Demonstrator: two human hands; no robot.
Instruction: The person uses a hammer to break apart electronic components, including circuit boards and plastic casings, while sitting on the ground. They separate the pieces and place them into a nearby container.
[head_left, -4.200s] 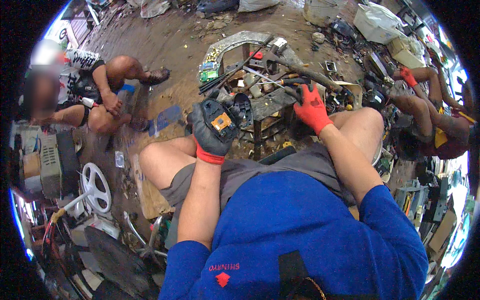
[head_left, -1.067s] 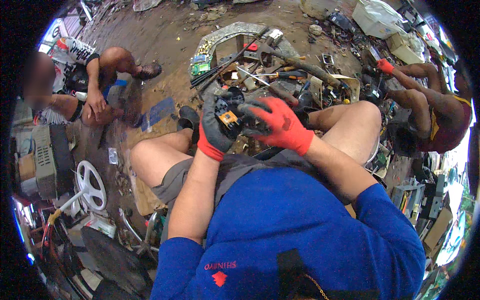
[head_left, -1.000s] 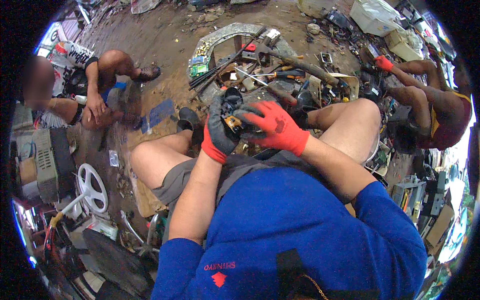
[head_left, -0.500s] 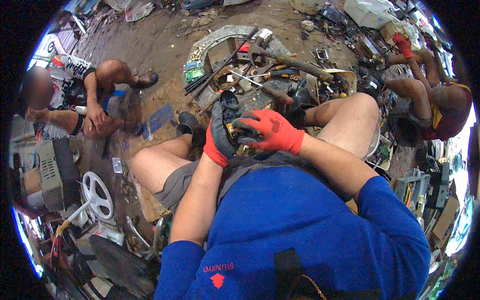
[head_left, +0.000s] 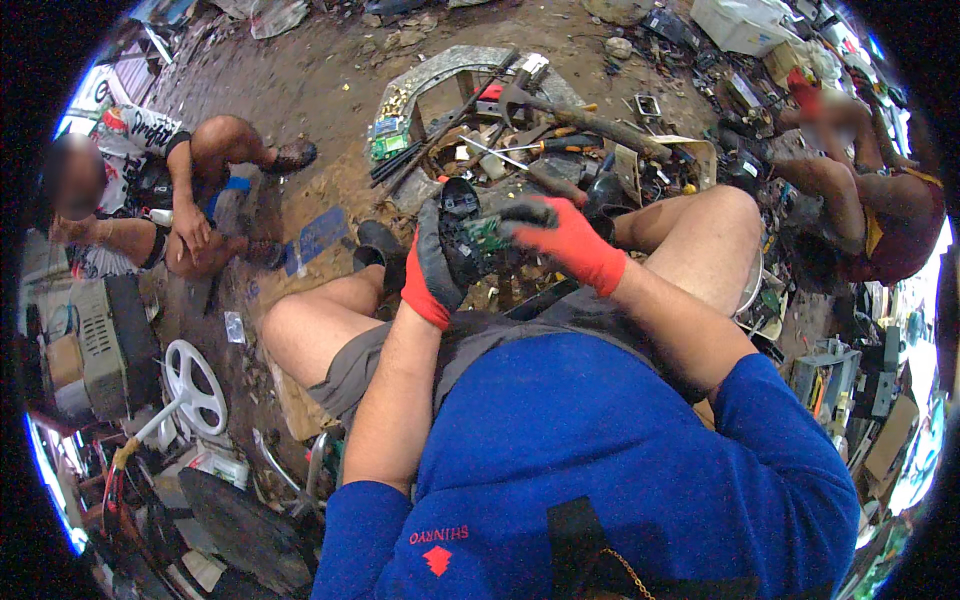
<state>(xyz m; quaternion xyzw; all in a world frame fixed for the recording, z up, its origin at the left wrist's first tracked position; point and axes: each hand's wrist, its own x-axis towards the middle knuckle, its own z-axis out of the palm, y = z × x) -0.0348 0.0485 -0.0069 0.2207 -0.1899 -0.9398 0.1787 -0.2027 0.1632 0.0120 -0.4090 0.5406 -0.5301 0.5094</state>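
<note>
My left hand (head_left: 435, 262), in a red glove with a dark grey palm, is wrapped round a black plastic device (head_left: 460, 200) with a rounded far end. A green circuit board (head_left: 487, 236) shows at the device's right side, tilted up. My right hand (head_left: 565, 240), gloved the same way and slightly blurred, has its fingertips closed at the board's right edge. Both hands are above my lap. Whether the board is still joined to the black housing, I cannot tell.
Ahead stands a low grey work block (head_left: 460, 60) with a hammer (head_left: 590, 125), screwdrivers and scrap on it. A seated person (head_left: 190, 190) is at the left, another person (head_left: 860, 200) at the right. A white steering wheel (head_left: 195, 385) lies lower left.
My right hand has moved a little right and its fingers have turned. The green circuit board now shows between my hands, where a yellowish part of the device was seen before.
</note>
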